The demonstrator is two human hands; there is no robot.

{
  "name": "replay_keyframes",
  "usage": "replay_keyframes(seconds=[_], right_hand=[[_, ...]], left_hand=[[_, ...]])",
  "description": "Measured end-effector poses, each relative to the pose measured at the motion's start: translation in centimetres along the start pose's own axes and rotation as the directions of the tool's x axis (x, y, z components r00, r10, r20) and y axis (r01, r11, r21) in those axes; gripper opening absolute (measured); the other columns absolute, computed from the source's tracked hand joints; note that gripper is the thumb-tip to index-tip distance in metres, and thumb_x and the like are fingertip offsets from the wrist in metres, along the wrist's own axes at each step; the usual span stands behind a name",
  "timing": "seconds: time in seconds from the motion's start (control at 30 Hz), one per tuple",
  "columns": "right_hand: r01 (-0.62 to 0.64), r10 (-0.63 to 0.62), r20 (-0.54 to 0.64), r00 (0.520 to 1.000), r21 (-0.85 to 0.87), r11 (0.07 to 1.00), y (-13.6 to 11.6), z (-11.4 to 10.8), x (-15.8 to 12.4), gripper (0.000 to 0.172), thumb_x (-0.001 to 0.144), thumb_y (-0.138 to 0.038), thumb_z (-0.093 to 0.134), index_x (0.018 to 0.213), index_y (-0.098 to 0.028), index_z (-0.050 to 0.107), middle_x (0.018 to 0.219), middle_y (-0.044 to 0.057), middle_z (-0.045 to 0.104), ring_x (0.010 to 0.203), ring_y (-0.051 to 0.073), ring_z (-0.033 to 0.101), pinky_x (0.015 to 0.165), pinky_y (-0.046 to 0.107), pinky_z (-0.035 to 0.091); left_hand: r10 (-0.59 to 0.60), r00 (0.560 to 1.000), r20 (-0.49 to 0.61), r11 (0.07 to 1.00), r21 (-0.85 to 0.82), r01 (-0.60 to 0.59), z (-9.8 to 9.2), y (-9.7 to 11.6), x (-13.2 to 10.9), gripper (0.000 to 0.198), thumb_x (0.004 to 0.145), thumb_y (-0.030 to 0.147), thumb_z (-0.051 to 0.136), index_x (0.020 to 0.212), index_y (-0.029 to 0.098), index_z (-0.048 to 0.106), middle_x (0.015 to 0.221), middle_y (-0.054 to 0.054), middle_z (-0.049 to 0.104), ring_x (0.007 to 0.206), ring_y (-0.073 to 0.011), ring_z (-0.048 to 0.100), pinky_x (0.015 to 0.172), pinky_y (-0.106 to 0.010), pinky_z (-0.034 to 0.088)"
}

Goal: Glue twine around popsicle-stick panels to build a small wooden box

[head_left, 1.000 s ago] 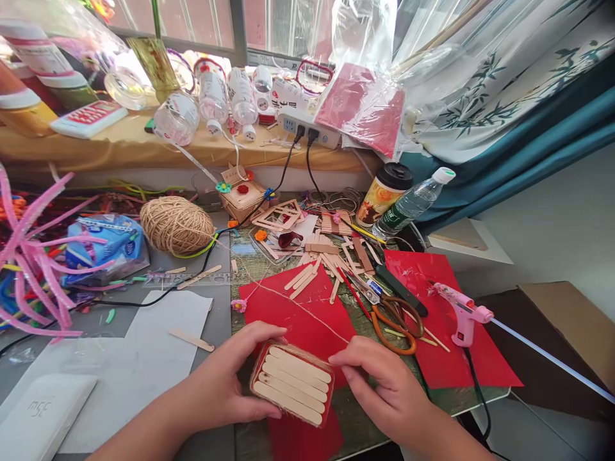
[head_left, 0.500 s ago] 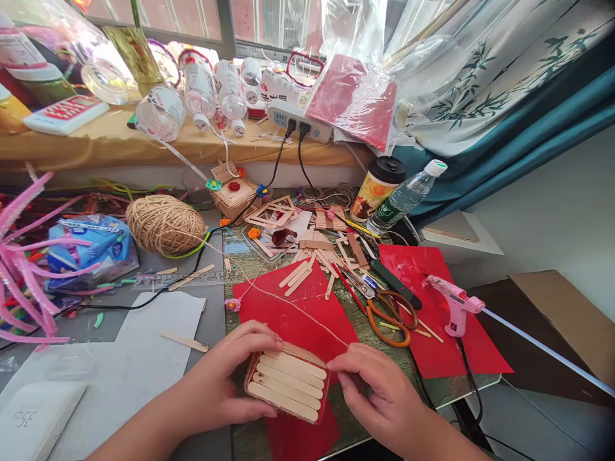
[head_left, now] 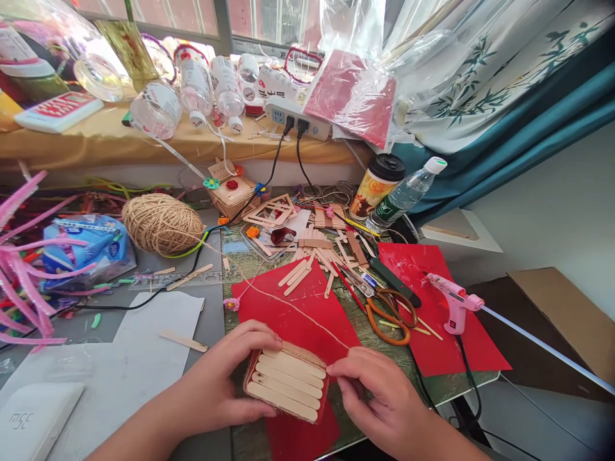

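My left hand (head_left: 240, 378) grips the left side of a small box (head_left: 287, 384) whose upturned face is a row of pale popsicle sticks. Twine is wrapped along the box's edges. At the box's upper right corner, my right hand (head_left: 372, 390) pinches the jute twine (head_left: 302, 310) between thumb and fingers. The strand runs back over red paper (head_left: 298, 314) to a twine ball (head_left: 163, 224) at the left. The box's underside is hidden.
Scissors (head_left: 390, 314) lie right of centre, near a pink glue gun (head_left: 454, 301) on a second red sheet. Loose popsicle sticks (head_left: 312, 246) are heaped behind. A drink cup (head_left: 377, 186) and a water bottle (head_left: 406, 195) stand at the back right.
The view has shifted very slightly. Both hands keep nearly the same hold on the box and the twine.
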State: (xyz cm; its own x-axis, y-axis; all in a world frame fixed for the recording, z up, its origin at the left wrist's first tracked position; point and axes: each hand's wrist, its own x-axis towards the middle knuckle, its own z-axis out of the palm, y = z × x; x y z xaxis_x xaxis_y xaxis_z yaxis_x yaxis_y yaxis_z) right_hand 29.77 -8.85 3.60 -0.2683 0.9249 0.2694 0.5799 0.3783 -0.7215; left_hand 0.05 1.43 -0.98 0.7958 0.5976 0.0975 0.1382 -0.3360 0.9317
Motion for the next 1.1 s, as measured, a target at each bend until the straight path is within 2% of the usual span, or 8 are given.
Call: replay_keyframes(seconds=[0.2, 0.43, 0.57, 0.67, 0.9, 1.1], right_hand=[[0.01, -0.01, 0.005, 1.0, -0.028, 1.0, 0.29, 0.07, -0.26, 0.026, 0.098, -0.006, 0.053, 0.113, -0.025, 0.064, 0.077, 0.0, 0.068, 0.066, 0.016, 0.058, 0.063, 0.028, 0.045], [0.029, -0.026, 0.028, 0.999, -0.088, 0.996, 0.05, -0.03, -0.28, 0.03, 0.096, -0.004, 0.051, 0.116, -0.025, 0.062, 0.078, 0.0, 0.068, 0.066, 0.017, 0.057, 0.065, 0.03, 0.046], [0.03, -0.018, 0.134, 0.991, -0.091, 0.995, -0.14, 0.05, -0.08, 0.053, 0.097, -0.004, 0.048, 0.145, -0.025, 0.055, 0.087, 0.002, 0.073, 0.072, 0.019, 0.063, 0.07, 0.032, 0.048], [0.089, -0.06, 0.217, 0.974, -0.129, 0.988, -0.17, 0.07, 0.27, 0.065, 0.097, -0.003, 0.044, 0.158, -0.025, 0.046, 0.085, 0.002, 0.071, 0.07, 0.02, 0.06, 0.068, 0.033, 0.046], [0.124, -0.074, 0.247, 0.966, -0.194, 0.973, -0.18, 0.03, 0.49, 0.063, 0.095, -0.002, 0.045, 0.153, -0.024, 0.052, 0.081, 0.002, 0.067, 0.068, 0.021, 0.055, 0.065, 0.032, 0.039], [0.136, -0.084, 0.256, 0.963, -0.193, 0.972, -0.27, 0.16, 0.31, 0.061, 0.094, -0.002, 0.045, 0.152, -0.021, 0.051, 0.087, 0.003, 0.071, 0.072, 0.021, 0.058, 0.068, 0.033, 0.042]], left_hand=[[-0.059, 0.998, -0.028, 0.998, 0.017, 0.06, 0.04, -0.01, -0.48, 0.082, 0.083, 0.049, 0.092, 0.151, 0.037, 0.048, 0.147, -0.01, 0.059, 0.137, -0.031, 0.059, 0.11, -0.035, 0.052], [0.001, 1.0, 0.016, 0.999, -0.041, -0.001, 0.09, -0.07, -0.11, 0.07, 0.087, 0.046, 0.089, 0.146, 0.036, 0.054, 0.141, -0.012, 0.059, 0.131, -0.0303, 0.06, 0.108, -0.037, 0.053], [0.01, 0.999, 0.036, 0.998, -0.055, -0.008, 0.07, 0.0, -0.03, 0.067, 0.088, 0.044, 0.089, 0.145, 0.036, 0.055, 0.14, -0.011, 0.059, 0.13, -0.0295, 0.059, 0.107, -0.037, 0.053], [-0.006, 0.999, 0.041, 0.999, -0.05, 0.008, 0.02, 0.13, -0.07, 0.066, 0.088, 0.042, 0.089, 0.144, 0.036, 0.054, 0.141, -0.01, 0.057, 0.13, -0.0289, 0.059, 0.107, -0.037, 0.052], [0.007, 0.999, 0.037, 0.999, -0.043, -0.005, -0.11, 0.42, 0.16, 0.065, 0.088, 0.042, 0.088, 0.143, 0.036, 0.055, 0.138, -0.009, 0.058, 0.128, -0.028, 0.059, 0.107, -0.037, 0.051], [0.003, 0.999, 0.036, 1.0, -0.019, -0.003, -0.09, 0.39, -0.04, 0.066, 0.087, 0.044, 0.089, 0.143, 0.035, 0.055, 0.14, -0.011, 0.057, 0.129, -0.0297, 0.057, 0.108, -0.039, 0.051]])
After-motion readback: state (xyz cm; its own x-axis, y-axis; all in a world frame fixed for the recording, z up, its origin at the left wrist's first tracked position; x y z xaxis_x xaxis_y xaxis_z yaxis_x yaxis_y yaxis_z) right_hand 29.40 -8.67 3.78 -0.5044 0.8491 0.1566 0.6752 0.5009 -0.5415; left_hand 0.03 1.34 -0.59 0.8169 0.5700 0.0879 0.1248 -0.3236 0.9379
